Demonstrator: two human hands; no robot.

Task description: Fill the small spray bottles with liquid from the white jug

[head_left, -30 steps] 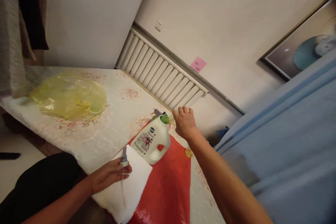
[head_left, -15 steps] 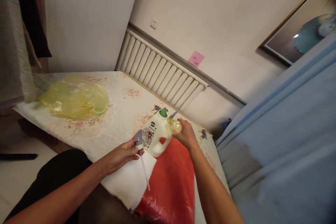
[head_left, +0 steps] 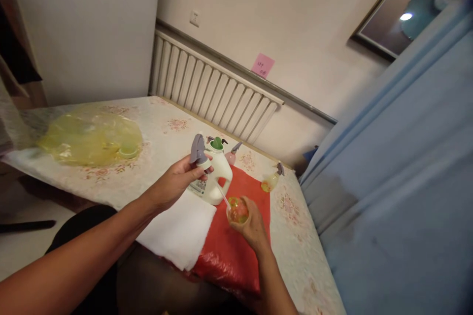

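Observation:
A grey spray nozzle [head_left: 198,148] is pinched in my left hand [head_left: 179,177], its thin dip tube slanting down toward the right. My right hand [head_left: 254,226] is wrapped round a small clear bottle [head_left: 237,210] with yellowish tints, tilted with its mouth toward me. The tube's lower end is at the bottle's mouth; I cannot tell whether it is inside. Behind my left hand stands a large pale detergent jug [head_left: 221,170] with a green spout. Under the bottle lies a red plastic sheet [head_left: 236,251], with a white cloth [head_left: 177,231] beside it on the left.
A spray bottle with yellow liquid [head_left: 271,182] stands at the right, and a pinkish one [head_left: 231,156] behind the jug. A yellow plastic bag [head_left: 92,140] and a green cap [head_left: 128,151] are at the left. A radiator [head_left: 210,83] runs behind the flowered tablecloth [head_left: 177,125].
My right hand has brought the bottle from beside the jug down and toward me. My left hand has raised the nozzle, bringing its tube to the bottle's mouth. The view has shifted too.

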